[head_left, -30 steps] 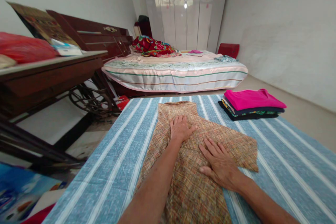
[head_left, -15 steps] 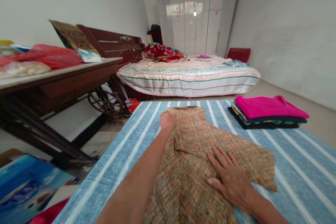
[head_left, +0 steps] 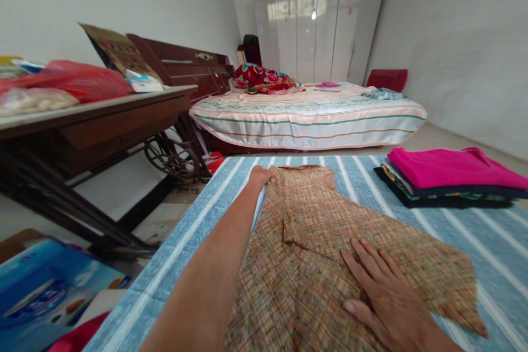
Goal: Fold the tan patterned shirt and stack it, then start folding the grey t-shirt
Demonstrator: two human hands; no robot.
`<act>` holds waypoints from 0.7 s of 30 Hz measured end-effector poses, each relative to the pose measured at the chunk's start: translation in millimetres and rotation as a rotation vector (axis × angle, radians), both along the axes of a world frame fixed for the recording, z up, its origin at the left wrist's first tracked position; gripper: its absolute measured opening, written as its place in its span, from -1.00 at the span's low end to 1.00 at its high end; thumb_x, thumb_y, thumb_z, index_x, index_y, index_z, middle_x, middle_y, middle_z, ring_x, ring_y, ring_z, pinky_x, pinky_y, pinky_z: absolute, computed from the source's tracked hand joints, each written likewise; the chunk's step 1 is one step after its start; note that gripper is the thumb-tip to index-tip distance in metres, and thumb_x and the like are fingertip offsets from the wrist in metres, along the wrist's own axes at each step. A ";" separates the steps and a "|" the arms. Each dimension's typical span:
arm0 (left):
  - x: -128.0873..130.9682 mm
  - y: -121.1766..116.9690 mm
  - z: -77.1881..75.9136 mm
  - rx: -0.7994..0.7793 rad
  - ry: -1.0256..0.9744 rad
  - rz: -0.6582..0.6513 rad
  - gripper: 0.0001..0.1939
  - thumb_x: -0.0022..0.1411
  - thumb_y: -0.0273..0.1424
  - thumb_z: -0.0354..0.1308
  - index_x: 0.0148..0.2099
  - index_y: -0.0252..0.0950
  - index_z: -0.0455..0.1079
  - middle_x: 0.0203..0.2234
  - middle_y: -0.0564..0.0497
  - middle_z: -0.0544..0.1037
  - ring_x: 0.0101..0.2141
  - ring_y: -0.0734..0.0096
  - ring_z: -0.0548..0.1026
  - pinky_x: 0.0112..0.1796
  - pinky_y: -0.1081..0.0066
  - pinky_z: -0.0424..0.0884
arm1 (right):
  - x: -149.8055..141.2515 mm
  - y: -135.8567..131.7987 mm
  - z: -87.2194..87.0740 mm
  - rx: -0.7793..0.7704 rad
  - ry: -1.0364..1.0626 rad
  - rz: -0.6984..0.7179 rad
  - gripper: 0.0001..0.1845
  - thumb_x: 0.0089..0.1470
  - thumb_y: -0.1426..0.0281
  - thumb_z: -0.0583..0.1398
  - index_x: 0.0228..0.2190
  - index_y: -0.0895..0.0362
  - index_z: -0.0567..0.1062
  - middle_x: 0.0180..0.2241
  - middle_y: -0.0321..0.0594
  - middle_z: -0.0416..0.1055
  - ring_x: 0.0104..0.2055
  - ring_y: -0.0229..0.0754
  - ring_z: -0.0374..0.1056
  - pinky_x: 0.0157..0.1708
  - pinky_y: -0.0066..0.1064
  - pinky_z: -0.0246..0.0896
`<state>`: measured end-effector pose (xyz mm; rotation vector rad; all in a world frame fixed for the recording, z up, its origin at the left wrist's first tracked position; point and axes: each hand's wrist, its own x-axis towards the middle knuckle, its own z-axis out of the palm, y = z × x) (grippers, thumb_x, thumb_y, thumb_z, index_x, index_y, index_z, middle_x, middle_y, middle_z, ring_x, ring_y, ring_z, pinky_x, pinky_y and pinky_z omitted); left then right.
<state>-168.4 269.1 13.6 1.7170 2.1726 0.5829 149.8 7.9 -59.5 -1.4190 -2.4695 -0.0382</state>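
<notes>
A brown woven-check shirt (head_left: 313,214) lies partly folded on a blue and white striped cloth (head_left: 198,231). One of its sleeves points toward the lower right. At the shirt's far left corner, by the collar end, my left hand (head_left: 260,175) is closed on the fabric. My right hand (head_left: 383,286) rests flat on the shirt near the base of the sleeve, fingers stretched out and a little apart. The near end of the shirt runs out of the bottom of the view.
A stack of folded clothes (head_left: 449,176), bright pink on top, sits at the right. Beyond are a bed (head_left: 309,121) and a wardrobe (head_left: 305,33). A sewing-machine table (head_left: 124,115) stands left, with a blue box (head_left: 53,286) below it.
The view has shifted slightly, moving the clothes stack rightward in the picture. My left hand still grips the shirt's far corner, and my right hand stays flat on the cloth of the shirt.
</notes>
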 end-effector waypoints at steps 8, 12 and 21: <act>3.5 -0.9 -5.4 0.063 0.179 -0.049 -0.81 0.18 -0.31 0.12 -0.24 -0.33 0.44 -0.28 -0.05 0.55 -0.20 0.33 0.47 -0.20 0.39 0.35 | 1.9 -0.4 -2.7 0.041 0.010 0.020 -0.24 0.11 -0.04 0.02 0.25 -0.05 -0.01 0.29 -0.18 -0.12 0.27 0.14 -0.07 0.16 0.12 -0.08; 5.6 -8.1 -7.6 0.124 0.255 -0.011 -0.75 0.17 -0.32 0.08 -0.13 -0.30 0.41 -0.19 -0.13 0.55 -0.12 0.22 0.47 -0.17 0.38 0.34 | 1.2 -0.6 -1.9 0.064 0.001 0.020 -0.24 0.11 -0.04 0.02 0.25 -0.05 -0.02 0.28 -0.19 -0.09 0.27 0.13 -0.07 0.16 0.10 -0.07; 11.0 -36.6 17.0 0.184 0.373 0.095 -0.61 0.29 -0.29 -0.13 0.07 -0.39 0.24 -0.05 -0.27 0.44 -0.04 0.13 0.43 -0.09 0.26 0.34 | -0.6 -0.7 1.2 0.047 0.021 0.004 -0.25 0.11 -0.06 0.02 0.24 -0.04 0.04 0.28 -0.19 -0.10 0.29 0.10 -0.10 0.16 0.10 -0.08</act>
